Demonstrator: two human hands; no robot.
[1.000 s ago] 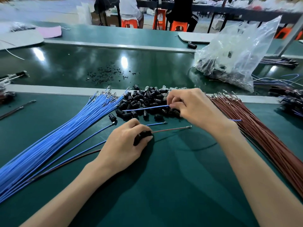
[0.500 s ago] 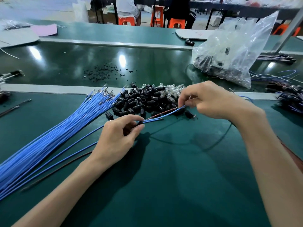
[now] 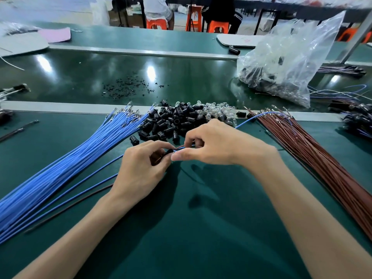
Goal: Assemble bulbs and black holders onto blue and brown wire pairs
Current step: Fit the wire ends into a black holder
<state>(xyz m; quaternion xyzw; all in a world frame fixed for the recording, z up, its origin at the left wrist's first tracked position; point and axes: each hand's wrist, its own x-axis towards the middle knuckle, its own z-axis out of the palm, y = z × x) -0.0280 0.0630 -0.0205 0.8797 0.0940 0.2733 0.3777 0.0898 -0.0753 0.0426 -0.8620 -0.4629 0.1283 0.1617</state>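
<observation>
The left hand [image 3: 141,170] curls its fingers round a black holder [image 3: 168,152]; the right hand [image 3: 217,146] pinches a blue wire [image 3: 249,119] and a brown wire [image 3: 180,147] at the holder's mouth. The pile of loose holders [image 3: 173,122] and clear bulbs [image 3: 218,113] lies just beyond both hands

I see a matt green mat on the near counter [image 3: 181,228], cloth-like I think. The far strip [image 3: 191,77] is glossy and mirrors the lamps. The blue wires [image 3: 60,168] and brown wires [image 3: 322,168] have smooth plastic sheaths and bare metal tips [image 3: 130,113]. The black holders [image 3: 171,121] are semi-gloss plastic, the bulbs [image 3: 217,113] clear glass, the bag [image 3: 291,57] crinkled clear film.
</observation>
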